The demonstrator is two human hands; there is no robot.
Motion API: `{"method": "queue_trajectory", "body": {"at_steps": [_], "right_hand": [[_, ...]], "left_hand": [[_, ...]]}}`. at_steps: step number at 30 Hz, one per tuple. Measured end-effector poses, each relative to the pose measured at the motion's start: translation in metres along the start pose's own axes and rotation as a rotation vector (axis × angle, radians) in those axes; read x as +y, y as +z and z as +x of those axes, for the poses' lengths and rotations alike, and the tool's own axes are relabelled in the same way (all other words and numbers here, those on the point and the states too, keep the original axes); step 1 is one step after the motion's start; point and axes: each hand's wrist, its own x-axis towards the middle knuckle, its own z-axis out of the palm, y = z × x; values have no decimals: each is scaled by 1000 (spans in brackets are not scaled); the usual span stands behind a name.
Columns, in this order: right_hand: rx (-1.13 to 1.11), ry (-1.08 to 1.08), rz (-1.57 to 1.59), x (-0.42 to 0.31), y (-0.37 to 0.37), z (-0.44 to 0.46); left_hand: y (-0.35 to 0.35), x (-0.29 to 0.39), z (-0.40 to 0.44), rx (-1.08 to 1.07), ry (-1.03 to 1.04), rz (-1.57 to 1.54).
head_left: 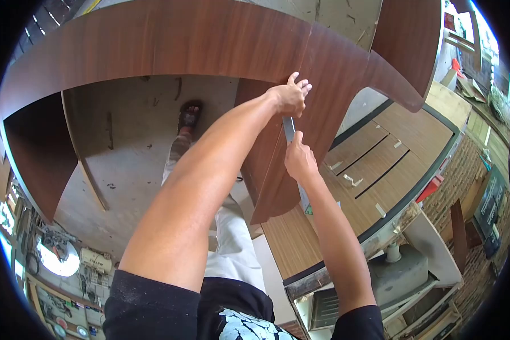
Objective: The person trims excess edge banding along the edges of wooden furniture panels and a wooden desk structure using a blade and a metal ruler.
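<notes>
My left hand (290, 97) lies on a dark reddish-brown wood-grain panel (328, 73), thumb and fingers stretched apart. From under the heel of that hand a flat grey metal strip (289, 129) runs down to my right hand (301, 160), whose fingers are closed around it. More of the strip seems to show below the right hand, beside the forearm. Whether it is a ruler, a file or a blade I cannot tell. Its upper end is hidden by the left hand. A faint seam crosses the panel near the left fingertips.
The panel belongs to a large curved piece with a long arched arm (124, 42) and side boards. On the right stands a lighter wood-grain surface (391, 153) with dark slots and tape bits. A grey machine housing (399, 275) sits below it. My sandalled foot (190, 115) is on the concrete floor.
</notes>
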Motion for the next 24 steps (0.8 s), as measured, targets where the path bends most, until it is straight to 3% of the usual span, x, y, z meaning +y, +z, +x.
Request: {"method": "queue_trajectory", "body": {"at_steps": [2, 8, 9, 12, 16, 18, 23, 24], "right_hand": [[-40, 53, 93, -7, 4, 1], [175, 36, 155, -11, 33, 29], [91, 65, 188, -13, 23, 32], [-18, 112, 101, -8, 5, 9], [96, 45, 39, 0, 35, 2], [198, 24, 96, -5, 44, 4], [108, 87, 39, -4, 47, -8], [108, 84, 51, -4, 46, -12]], "left_hand": [[-1, -3, -1, 2, 18, 21], [-4, 3, 1, 19, -17, 43], [5, 12, 1, 59, -35, 188], [-5, 19, 4, -229, 291, -153], [-11, 16, -3, -246, 222, -305], [-7, 19, -4, -233, 293, -214], [-13, 27, -4, -251, 230, -151], [-10, 24, -3, -222, 227, -259]]}}
